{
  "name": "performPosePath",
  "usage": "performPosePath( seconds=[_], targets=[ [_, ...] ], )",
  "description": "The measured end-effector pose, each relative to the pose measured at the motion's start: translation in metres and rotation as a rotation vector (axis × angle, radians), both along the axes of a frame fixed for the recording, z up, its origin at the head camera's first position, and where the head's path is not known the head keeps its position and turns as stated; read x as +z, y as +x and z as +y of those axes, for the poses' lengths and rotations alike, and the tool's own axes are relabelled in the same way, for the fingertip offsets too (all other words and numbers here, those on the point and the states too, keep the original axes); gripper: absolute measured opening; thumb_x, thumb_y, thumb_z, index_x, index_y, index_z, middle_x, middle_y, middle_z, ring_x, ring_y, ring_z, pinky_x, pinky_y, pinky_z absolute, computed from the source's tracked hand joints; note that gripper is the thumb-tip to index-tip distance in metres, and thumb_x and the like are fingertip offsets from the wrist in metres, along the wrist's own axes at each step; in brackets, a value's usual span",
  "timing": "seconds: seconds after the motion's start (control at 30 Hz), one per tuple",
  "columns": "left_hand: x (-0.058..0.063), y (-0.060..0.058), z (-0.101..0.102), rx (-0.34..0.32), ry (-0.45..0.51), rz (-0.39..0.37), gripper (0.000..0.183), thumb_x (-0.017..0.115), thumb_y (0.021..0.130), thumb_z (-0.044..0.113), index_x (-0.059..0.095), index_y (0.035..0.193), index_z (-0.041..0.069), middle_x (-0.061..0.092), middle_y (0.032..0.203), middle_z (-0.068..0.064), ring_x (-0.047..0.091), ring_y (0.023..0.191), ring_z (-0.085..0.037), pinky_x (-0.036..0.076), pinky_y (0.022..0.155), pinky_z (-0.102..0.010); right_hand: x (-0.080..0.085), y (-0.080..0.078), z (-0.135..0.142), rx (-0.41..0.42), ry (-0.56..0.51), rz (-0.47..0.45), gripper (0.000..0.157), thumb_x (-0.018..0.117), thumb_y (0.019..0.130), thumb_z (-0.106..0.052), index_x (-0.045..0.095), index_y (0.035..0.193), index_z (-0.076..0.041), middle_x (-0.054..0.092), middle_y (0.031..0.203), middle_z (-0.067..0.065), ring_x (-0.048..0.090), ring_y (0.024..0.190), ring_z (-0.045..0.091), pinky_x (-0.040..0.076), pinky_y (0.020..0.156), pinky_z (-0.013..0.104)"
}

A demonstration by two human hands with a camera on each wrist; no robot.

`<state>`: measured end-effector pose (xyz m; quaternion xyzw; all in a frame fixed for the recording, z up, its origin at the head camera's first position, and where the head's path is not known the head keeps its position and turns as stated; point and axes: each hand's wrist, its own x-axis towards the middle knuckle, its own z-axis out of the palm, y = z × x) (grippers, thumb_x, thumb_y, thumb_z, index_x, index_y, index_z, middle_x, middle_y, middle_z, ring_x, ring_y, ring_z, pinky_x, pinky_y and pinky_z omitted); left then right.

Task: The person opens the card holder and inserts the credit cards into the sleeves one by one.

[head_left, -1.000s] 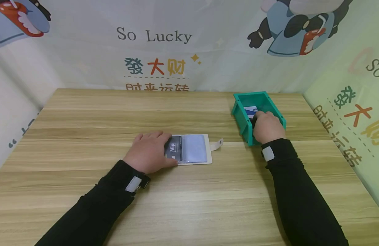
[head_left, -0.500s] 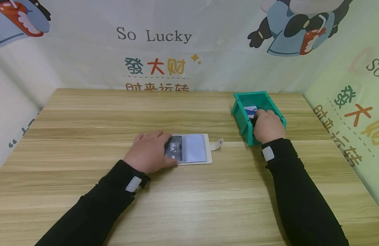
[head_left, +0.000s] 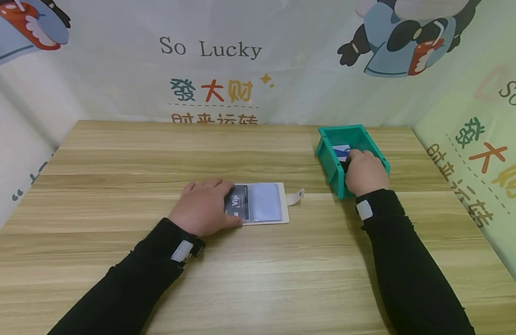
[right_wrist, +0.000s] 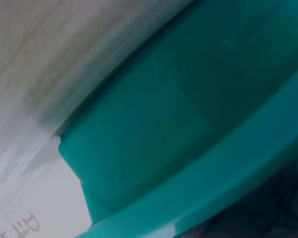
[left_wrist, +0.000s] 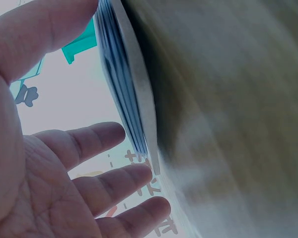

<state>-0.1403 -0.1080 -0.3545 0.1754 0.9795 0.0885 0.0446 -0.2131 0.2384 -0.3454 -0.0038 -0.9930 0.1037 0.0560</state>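
A card holder (head_left: 265,202) with clear sleeves lies unfolded on the table in the head view, a dark "Vip" card (head_left: 236,202) in its left sleeve. My left hand (head_left: 205,207) rests over its left end, thumb at the near edge. In the left wrist view, the holder's layered sleeves (left_wrist: 121,74) show edge-on beside my nearly straight fingers (left_wrist: 116,181). My right hand (head_left: 367,173) reaches into a green bin (head_left: 337,179). Beside its fingertips are a blue-and-white card (head_left: 341,151) and something black (head_left: 345,164). Its fingertips are hidden, so I cannot tell what they hold.
A pale strap (head_left: 295,197) with a snap sticks out from the holder's right end. The wooden table (head_left: 258,274) meets printed cloth walls (head_left: 291,102) at the back and sides. The bin's wall (right_wrist: 139,144) fills much of the right wrist view.
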Motion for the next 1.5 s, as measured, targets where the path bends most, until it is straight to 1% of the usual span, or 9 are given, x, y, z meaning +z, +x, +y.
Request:
performPosePath(
  seconds=[0.13,0.23,0.37,0.47,0.63,0.73,1.1,1.23,1.5],
  targets=[
    [-0.001,0.0,0.0,0.0,-0.005,-0.001,0.09,0.07,0.07,0.063,0.044,0.139,0.012,0.045,0.138,-0.014,0.038,0.121,-0.034,0.026,0.1,-0.059,0.002,-0.001,0.003,0.02,-0.018,0.01,0.022,0.054,0.087,-0.001,0.057,0.108,0.005,0.056,0.099,0.025,0.051,0.087,0.037,0.047,0.077,0.055],
    [0.0,0.0,0.0,0.0,0.0,-0.004,0.09,0.07,0.07,0.063,0.044,0.139,0.012,0.044,0.138,-0.014,0.037,0.122,-0.034,0.026,0.101,-0.059,0.004,-0.001,0.006,0.05,-0.036,-0.007,0.022,0.057,0.085,-0.002,0.058,0.106,0.005,0.058,0.098,0.024,0.052,0.086,0.035,0.047,0.077,0.054],
    [0.001,0.001,-0.001,0.0,0.009,-0.008,0.091,0.07,0.07,0.063,0.043,0.139,0.011,0.044,0.138,-0.014,0.037,0.122,-0.034,0.025,0.101,-0.06,0.01,0.0,0.01,0.094,-0.057,-0.033,0.018,0.06,0.086,-0.003,0.061,0.103,0.004,0.062,0.096,0.023,0.054,0.083,0.035,0.047,0.076,0.054],
    [0.002,0.001,-0.001,0.0,0.014,-0.006,0.09,0.07,0.07,0.063,0.043,0.139,0.011,0.044,0.138,-0.014,0.038,0.122,-0.034,0.025,0.101,-0.06,0.014,0.001,0.011,0.109,-0.069,-0.047,0.016,0.061,0.086,-0.004,0.064,0.1,0.003,0.063,0.096,0.023,0.054,0.082,0.035,0.047,0.075,0.053],
    [0.002,0.001,-0.001,-0.001,0.018,-0.002,0.09,0.071,0.07,0.062,0.044,0.138,0.01,0.045,0.137,-0.014,0.039,0.121,-0.033,0.026,0.1,-0.06,0.021,0.003,0.011,0.126,-0.076,-0.076,0.017,0.062,0.087,-0.008,0.065,0.1,0.002,0.063,0.097,0.022,0.054,0.083,0.035,0.046,0.074,0.053],
    [0.002,0.001,-0.001,-0.001,0.017,-0.002,0.089,0.071,0.07,0.062,0.045,0.138,0.01,0.046,0.137,-0.014,0.039,0.12,-0.033,0.026,0.1,-0.06,0.022,0.004,0.012,0.136,-0.076,-0.074,0.018,0.062,0.088,-0.009,0.066,0.102,0.003,0.064,0.098,0.022,0.055,0.084,0.036,0.046,0.074,0.053],
    [0.0,0.0,-0.001,-0.004,0.015,-0.006,0.089,0.071,0.07,0.062,0.044,0.138,0.011,0.045,0.137,-0.013,0.039,0.12,-0.033,0.025,0.1,-0.06,0.018,0.003,0.01,0.083,-0.045,0.05,0.02,0.055,0.091,-0.007,0.069,0.103,0.001,0.065,0.1,0.023,0.056,0.089,0.04,0.046,0.078,0.056],
    [0.001,0.001,0.0,-0.004,0.014,-0.003,0.089,0.071,0.07,0.062,0.044,0.138,0.011,0.045,0.137,-0.013,0.04,0.12,-0.033,0.025,0.1,-0.06,0.017,0.002,0.01,0.06,-0.047,0.059,0.021,0.053,0.093,-0.008,0.069,0.103,0.0,0.065,0.1,0.022,0.056,0.088,0.04,0.047,0.077,0.057],
    [-0.001,0.0,0.0,0.0,0.01,-0.004,0.089,0.071,0.07,0.062,0.044,0.138,0.011,0.045,0.137,-0.013,0.039,0.12,-0.033,0.025,0.101,-0.06,0.019,0.003,0.011,0.048,-0.11,0.079,0.024,0.048,0.095,-0.009,0.067,0.105,0.002,0.065,0.1,0.024,0.057,0.086,0.039,0.048,0.075,0.056]
  ],
)
